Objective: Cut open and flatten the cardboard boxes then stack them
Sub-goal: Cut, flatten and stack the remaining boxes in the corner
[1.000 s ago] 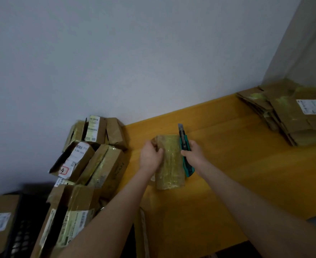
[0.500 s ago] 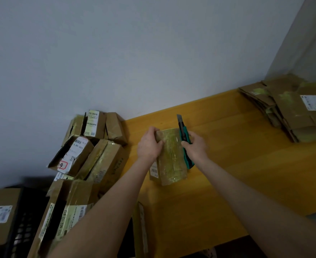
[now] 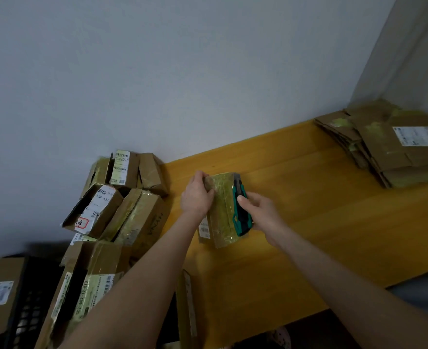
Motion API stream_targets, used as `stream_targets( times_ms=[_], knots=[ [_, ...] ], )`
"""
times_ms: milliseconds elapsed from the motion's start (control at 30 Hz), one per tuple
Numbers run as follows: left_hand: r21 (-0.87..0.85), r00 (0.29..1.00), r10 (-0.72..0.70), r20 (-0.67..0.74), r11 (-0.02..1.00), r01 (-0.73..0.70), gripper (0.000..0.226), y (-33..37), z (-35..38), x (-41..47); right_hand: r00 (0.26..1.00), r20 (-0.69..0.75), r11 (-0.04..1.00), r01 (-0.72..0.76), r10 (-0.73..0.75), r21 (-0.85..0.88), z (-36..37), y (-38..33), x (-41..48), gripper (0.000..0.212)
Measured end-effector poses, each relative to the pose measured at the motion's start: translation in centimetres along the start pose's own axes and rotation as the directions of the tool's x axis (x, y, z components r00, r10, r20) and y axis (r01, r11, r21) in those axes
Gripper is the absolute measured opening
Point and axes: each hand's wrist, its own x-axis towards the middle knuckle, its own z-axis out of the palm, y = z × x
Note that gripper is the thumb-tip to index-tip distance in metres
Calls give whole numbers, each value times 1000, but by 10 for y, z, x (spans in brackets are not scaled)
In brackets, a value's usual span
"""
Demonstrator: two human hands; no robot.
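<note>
Left hand (image 3: 196,197): fingers curled over the box (image 3: 220,212), gripping its left edge. Right hand (image 3: 263,217): fingers closed round teal knife (image 3: 240,215), laid along the box's right edge. Box rests on yellow table (image 3: 321,222). Left of box: uncut pile (image 3: 122,205). Far right of box: flattened stack (image 3: 394,152).

Loads of bare top on the yellow wooden table (image 3: 321,222) right of the small taped brown cardboard box (image 3: 220,215), clear across to the stack of flattened brown cardboard sheets (image 3: 396,157) hogging the far right corner; near strip is open too; the box's sides are taken, left hand (image 3: 196,197) gripping one, right hand (image 3: 263,217) holding a teal box cutter (image 3: 240,212) along the other; pale grey wall (image 3: 182,71) shuts the far side; a heap of taped brown cardboard boxes (image 3: 127,205) crowds the left end, just beside the edge.
</note>
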Motion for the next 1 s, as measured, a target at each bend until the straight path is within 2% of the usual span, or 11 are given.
stream_targets(
  times_ms=[67,167,267,400,500,633,800,933,1000],
  knots=[
    [5,1000,-1,1,1000,1,34,1,0,-1,999,-33,999,26,-27,-44,0,0,-1,43],
    [6,1000,-4,-1,1000,4,34,1,0,-2,979,-107,925,126,-174,-359,-2,-1,-5,49],
    [10,1000,-1,3,1000,1,36,2,-1,-2,962,-32,714,178,-270,-677,-3,-3,-12,53],
    [20,1000,3,10,1000,-3,35,3,-1,-3,966,54,419,160,-255,-894,-3,-10,-17,56],
    [22,1000,-1,16,1000,0,34,4,-1,-3,967,76,239,135,-242,-962,1,-18,-21,59],
    [21,1000,-10,16,1000,9,34,6,0,-4,972,80,96,103,-221,-990,13,-29,-24,60],
    [26,1000,-16,3,1000,16,32,6,0,-5,979,105,39,113,-173,-993,18,-42,-21,52],
    [34,1000,-10,-13,999,11,32,9,3,-6,984,113,-10,113,-141,-994,17,-46,-19,26],
    [47,1000,-7,-10,999,7,31,13,6,-6,989,110,-3,110,-94,-994,17,-47,-20,20]
  ],
)
